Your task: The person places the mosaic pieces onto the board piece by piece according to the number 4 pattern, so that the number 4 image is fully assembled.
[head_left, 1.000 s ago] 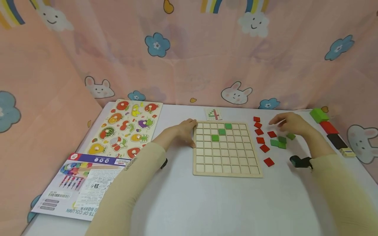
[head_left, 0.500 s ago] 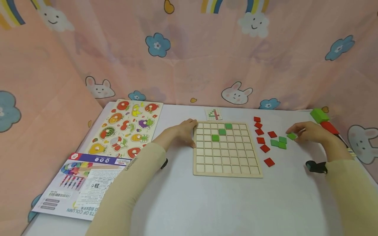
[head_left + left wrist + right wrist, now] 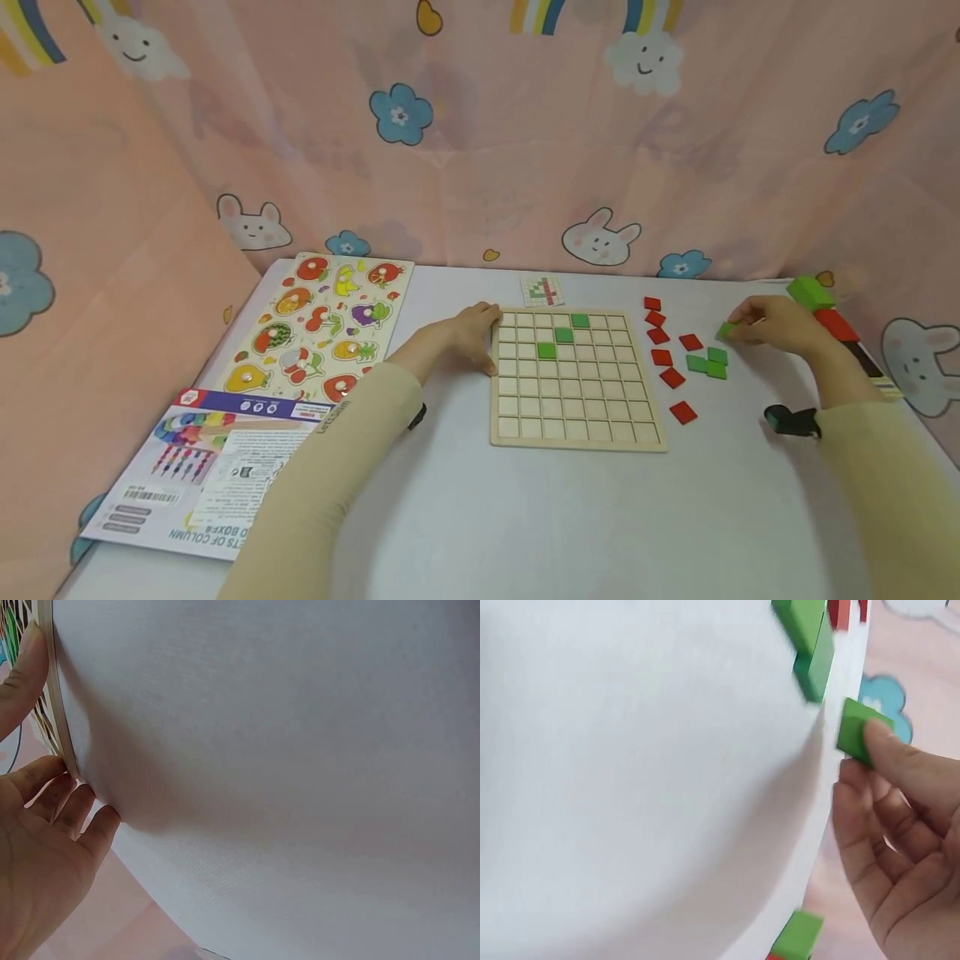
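Small green square tile point(image 3: 726, 331), flat, probably painted wood: from the head view I have it in my right hand point(image 3: 777, 323), to the right of the pale wooden grid board point(image 3: 558, 387), just beyond a little cluster of flat green square tiles point(image 3: 716, 370) and near the scattered flat red square tiles point(image 3: 683, 412). It should be very light and stiff, hard to break; the smooth face might slip a little from dry fingers. My left hand point(image 3: 474, 333) rests spread at the board's left side. The board looks thin and rigid, light enough to slide if nudged, so its rim is the sensible place to steady it.

From the left wrist, my thumb lies on that rim and my fingertips reach the far-left corner, hand wide, pinching nothing.

From the right wrist, my thumb presses the tile's face and the fingers close in narrowly behind; exactly where they touch is hidden. The tile looks tilted; whether an edge meets the white table point(image 3: 630, 750) I cannot tell. Opposite edges would probably give the surest hold, leaving the underside free.
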Tool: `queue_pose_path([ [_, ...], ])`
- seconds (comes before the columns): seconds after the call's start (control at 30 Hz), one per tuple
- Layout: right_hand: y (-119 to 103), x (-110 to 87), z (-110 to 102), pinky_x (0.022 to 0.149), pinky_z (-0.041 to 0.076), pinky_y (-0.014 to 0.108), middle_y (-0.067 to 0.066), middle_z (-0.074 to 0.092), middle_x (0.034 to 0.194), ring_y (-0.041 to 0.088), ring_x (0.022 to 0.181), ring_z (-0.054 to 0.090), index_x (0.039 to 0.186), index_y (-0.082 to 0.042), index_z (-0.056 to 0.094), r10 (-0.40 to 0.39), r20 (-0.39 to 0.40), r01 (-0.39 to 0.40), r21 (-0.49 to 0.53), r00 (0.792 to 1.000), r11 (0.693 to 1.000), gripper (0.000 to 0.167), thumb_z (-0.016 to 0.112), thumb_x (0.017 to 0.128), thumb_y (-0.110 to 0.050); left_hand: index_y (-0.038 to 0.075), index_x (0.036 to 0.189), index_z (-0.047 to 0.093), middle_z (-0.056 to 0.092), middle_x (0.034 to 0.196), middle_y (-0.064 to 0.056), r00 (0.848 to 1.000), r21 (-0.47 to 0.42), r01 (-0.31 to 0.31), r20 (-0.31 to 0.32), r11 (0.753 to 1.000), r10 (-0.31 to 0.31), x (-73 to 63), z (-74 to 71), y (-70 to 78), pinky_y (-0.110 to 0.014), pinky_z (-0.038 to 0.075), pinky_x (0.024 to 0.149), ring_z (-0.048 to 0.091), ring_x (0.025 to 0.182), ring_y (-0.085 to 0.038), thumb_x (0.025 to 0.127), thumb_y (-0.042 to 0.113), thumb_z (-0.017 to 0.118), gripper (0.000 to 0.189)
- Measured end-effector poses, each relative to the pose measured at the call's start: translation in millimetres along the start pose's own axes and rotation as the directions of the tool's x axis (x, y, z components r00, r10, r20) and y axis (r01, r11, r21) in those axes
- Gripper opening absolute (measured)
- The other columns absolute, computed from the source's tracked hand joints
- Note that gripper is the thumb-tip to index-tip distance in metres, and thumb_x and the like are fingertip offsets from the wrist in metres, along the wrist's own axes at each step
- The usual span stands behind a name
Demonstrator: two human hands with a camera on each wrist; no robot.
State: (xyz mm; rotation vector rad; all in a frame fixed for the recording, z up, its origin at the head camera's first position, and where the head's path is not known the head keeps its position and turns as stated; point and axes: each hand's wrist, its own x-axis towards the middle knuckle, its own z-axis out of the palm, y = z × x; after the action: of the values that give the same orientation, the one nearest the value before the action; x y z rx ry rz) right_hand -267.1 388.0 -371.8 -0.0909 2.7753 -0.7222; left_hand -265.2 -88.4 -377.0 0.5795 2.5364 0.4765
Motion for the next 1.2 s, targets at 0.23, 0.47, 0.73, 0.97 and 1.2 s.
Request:
queue_pose_path([
  [0.23, -64.0, 7.4, 27.8, 0.071, 0.056, 0.024, 0.013, 0.058, 0.108, 0.023, 0.095, 0.057, 0.123, -0.003, 0.058, -0.071, -0.014, 0.072, 0.095, 0.997, 0.993, 0.044, 0.067, 0.093, -0.034, 0.006, 0.156, 0.024, 0.014, 0.167, -0.013, 1.000, 0.009, -0.003, -0.001, 1.000, 0.003, 0.5, 0.5, 0.5, -0.045, 0.019, 0.129, 0.014, 0.156, -0.032, 0.078, 0.027, 0.084, 0.101],
  [0.47, -138.1, 7.2, 66.6, 0.070, 0.052, 0.026, 0.010, 0.066, 0.101, 0.018, 0.087, 0.059, 0.110, -0.008, 0.068, -0.264, 0.024, 0.259, 0.134, 0.964, 0.957, 0.028, 0.073, 0.089, -0.027, 0.007, 0.156, 0.024, 0.014, 0.167, -0.013, 1.000, 0.008, -0.005, 0.000, 1.000, 0.005, 1.0, 0.5, 1.6, -0.045, 0.018, 0.129, 0.014, 0.156, -0.032, 0.078, 0.027, 0.084, 0.100],
  [0.73, -202.7, 8.5, 115.1, 0.077, 0.054, 0.024, 0.005, 0.075, 0.096, 0.014, 0.085, 0.064, 0.098, -0.011, 0.075, -0.436, 0.118, 0.420, 0.138, 0.892, 0.897, 0.011, 0.070, 0.088, -0.011, 0.007, 0.156, 0.023, 0.016, 0.166, -0.014, 1.000, 0.022, 0.005, -0.002, 1.000, -0.005, 1.0, 0.5, 0.4, -0.046, 0.020, 0.129, 0.016, 0.155, -0.033, 0.078, 0.028, 0.083, 0.101],
  [0.97, -224.8, 10.5, 134.0, 0.071, 0.052, 0.023, 0.003, 0.073, 0.084, 0.011, 0.077, 0.062, 0.090, -0.009, 0.075, -0.452, 0.123, 0.442, 0.102, 0.884, 0.891, 0.006, 0.072, 0.085, -0.007, 0.007, 0.156, 0.023, 0.015, 0.167, -0.013, 1.000, 0.006, 0.006, -0.001, 1.000, -0.006, 1.5, 0.5, -0.2, -0.045, 0.019, 0.129, 0.016, 0.155, -0.032, 0.078, 0.028, 0.083, 0.101],
  [1.2, -229.0, 9.3, 139.1, 0.071, 0.053, 0.023, 0.002, 0.074, 0.085, 0.011, 0.077, 0.063, 0.089, -0.009, 0.075, -0.459, 0.123, 0.454, 0.063, 0.880, 0.889, 0.004, 0.073, 0.086, -0.009, 0.007, 0.156, 0.024, 0.014, 0.167, -0.013, 1.000, 0.007, -0.004, 0.006, 1.000, 0.004, 1.1, -0.6, -1.7, -0.046, 0.019, 0.129, 0.014, 0.156, -0.032, 0.079, 0.028, 0.083, 0.099],
])
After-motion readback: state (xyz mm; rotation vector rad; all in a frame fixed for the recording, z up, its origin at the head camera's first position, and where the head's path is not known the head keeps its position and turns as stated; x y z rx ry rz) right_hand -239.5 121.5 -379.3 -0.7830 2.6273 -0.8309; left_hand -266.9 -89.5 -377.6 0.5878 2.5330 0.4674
